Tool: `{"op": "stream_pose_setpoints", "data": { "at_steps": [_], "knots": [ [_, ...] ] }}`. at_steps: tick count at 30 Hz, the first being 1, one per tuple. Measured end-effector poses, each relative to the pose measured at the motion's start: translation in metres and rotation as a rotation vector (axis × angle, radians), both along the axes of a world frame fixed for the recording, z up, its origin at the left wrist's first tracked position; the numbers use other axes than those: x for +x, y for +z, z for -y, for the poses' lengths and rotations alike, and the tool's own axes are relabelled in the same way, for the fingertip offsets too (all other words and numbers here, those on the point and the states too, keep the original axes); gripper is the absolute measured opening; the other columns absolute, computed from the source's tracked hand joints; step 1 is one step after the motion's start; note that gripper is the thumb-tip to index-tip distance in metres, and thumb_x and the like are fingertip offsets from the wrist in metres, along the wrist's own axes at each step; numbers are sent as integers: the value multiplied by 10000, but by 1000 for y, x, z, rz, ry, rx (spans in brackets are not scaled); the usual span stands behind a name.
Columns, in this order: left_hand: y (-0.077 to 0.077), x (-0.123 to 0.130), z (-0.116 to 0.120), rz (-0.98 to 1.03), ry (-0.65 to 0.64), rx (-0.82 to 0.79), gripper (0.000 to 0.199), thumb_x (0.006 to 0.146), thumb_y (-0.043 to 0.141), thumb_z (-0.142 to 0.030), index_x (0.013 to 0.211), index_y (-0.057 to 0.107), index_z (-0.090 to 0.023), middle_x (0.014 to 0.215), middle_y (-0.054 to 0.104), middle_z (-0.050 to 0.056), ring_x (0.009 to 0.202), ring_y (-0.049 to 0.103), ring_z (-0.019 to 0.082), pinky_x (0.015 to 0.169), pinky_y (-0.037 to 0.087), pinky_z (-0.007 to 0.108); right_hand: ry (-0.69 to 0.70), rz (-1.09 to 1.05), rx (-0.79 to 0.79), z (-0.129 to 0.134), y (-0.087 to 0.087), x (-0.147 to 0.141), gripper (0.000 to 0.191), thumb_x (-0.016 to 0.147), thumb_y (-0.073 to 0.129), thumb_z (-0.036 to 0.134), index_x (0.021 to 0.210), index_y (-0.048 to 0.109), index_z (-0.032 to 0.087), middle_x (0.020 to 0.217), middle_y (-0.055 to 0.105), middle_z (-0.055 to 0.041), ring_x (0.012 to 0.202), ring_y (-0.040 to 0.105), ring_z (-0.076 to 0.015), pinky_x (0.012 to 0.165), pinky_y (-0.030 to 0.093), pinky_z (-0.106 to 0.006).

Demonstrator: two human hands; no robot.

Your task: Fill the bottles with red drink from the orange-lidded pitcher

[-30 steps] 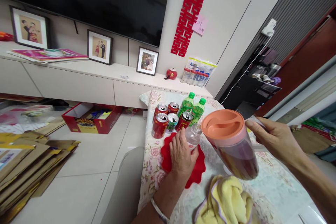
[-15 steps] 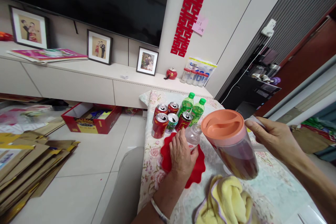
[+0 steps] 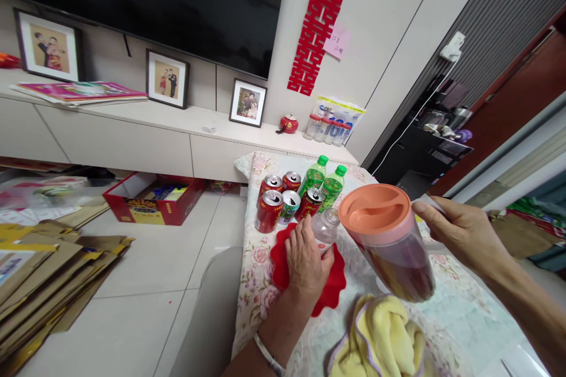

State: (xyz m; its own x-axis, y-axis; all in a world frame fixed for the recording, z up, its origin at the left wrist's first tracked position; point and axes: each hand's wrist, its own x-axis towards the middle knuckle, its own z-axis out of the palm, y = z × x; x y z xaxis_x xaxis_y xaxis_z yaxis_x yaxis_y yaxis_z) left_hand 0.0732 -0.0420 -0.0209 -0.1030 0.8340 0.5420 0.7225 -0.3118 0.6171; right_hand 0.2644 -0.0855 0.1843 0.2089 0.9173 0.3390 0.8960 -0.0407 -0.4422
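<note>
My left hand (image 3: 306,259) is wrapped round a clear plastic bottle (image 3: 326,225) with an uncapped mouth. The bottle is over a red scalloped mat (image 3: 283,256); its base is hidden by my fingers. My right hand (image 3: 460,230) grips the handle of a clear pitcher (image 3: 398,259) with an orange lid (image 3: 375,209). Dark liquid shows inside the pitcher, which leans left with its rim close beside the bottle's mouth. I cannot see any liquid stream between them. A crumpled yellow towel (image 3: 384,339) lies below the pitcher.
Behind the bottle stand several opened drink cans (image 3: 269,212) and two green-capped bottles (image 3: 332,187). A flowered cloth (image 3: 256,271) covers the table. On the floor to the left are a red box (image 3: 154,209) and flattened cardboard (image 3: 57,283). A low cabinet (image 3: 132,129) runs along the wall.
</note>
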Motion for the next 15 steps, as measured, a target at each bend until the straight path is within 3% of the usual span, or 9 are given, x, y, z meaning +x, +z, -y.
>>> {"op": "stream_pose_setpoints", "data": {
  "at_steps": [15],
  "knots": [
    [0,0,0,10,-8,-5,764,774,723,-237,1422,338,-112,1254,630,173,1133,617,335,932,498,461,0,16,-3,0,1,-1,643,769,495,826,617,494,201,557,382,19,559,362,-139,515,289,-259]
  ]
}}
